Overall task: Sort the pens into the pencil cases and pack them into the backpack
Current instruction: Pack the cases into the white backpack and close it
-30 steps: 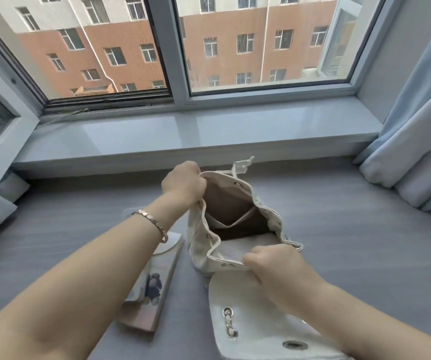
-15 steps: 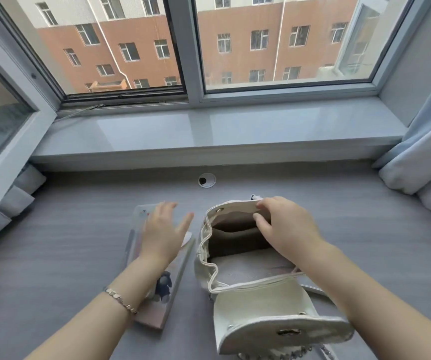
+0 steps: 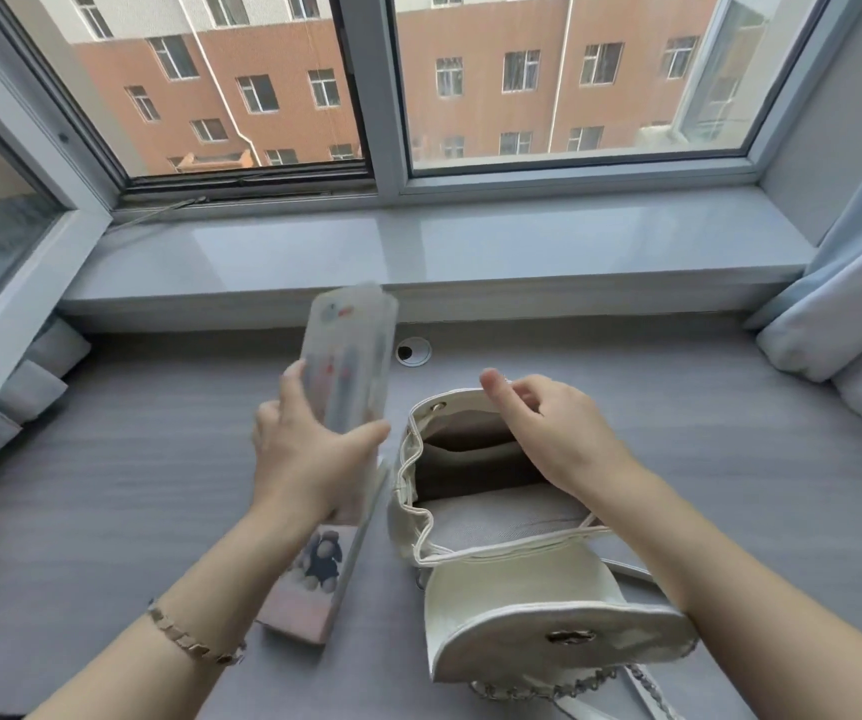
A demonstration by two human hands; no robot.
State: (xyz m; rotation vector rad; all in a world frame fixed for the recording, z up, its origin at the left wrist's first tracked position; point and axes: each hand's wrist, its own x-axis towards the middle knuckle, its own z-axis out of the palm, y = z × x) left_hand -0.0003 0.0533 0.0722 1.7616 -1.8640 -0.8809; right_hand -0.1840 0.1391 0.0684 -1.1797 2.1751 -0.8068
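Note:
My left hand (image 3: 309,449) grips the lower end of a translucent pencil case (image 3: 351,356) with pens inside, lifted and tilted up off the desk, left of the bag. A second pencil case (image 3: 314,569), pink with a dark cartoon figure, lies flat on the desk under my left wrist. The small white backpack (image 3: 512,574) lies in front of me with its mouth wide open and its flap folded toward me. My right hand (image 3: 548,428) rests on the far rim of the mouth, fingers loosely curled; whether it pinches the rim is unclear.
A grey desk (image 3: 107,485) runs to a pale windowsill (image 3: 470,246) below a large window. A round cable hole (image 3: 412,351) sits behind the bag. Light blue curtains (image 3: 844,324) hang at the right, folded fabric at the far left.
My left hand has closed on the translucent pencil case and raised it off the pink case. My right hand stays at the backpack's far rim.

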